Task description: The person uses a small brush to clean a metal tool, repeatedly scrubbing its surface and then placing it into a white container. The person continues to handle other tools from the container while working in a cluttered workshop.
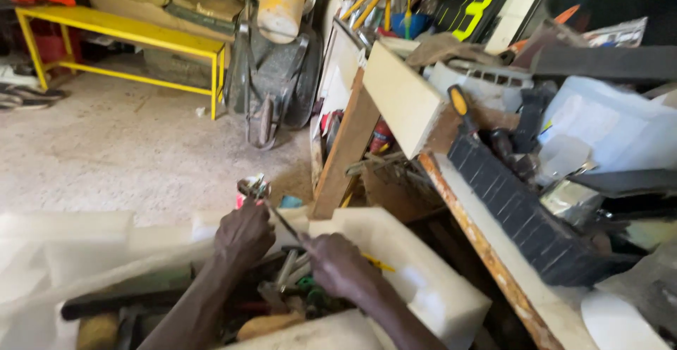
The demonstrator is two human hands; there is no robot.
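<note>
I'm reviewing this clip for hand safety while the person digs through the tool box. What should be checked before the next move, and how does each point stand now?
1. Left hand grips the pliers firmly: ok, fist closed around them.
2. Right hand clear of sharp edges: cannot tell, it reaches among the loose tools.
3. White box sits steady: cannot tell.
4. Tools sorted, easy to see: not ok, jumbled.
5. Workbench edge beside the arms uncluttered: not ok, piled with items.
</note>
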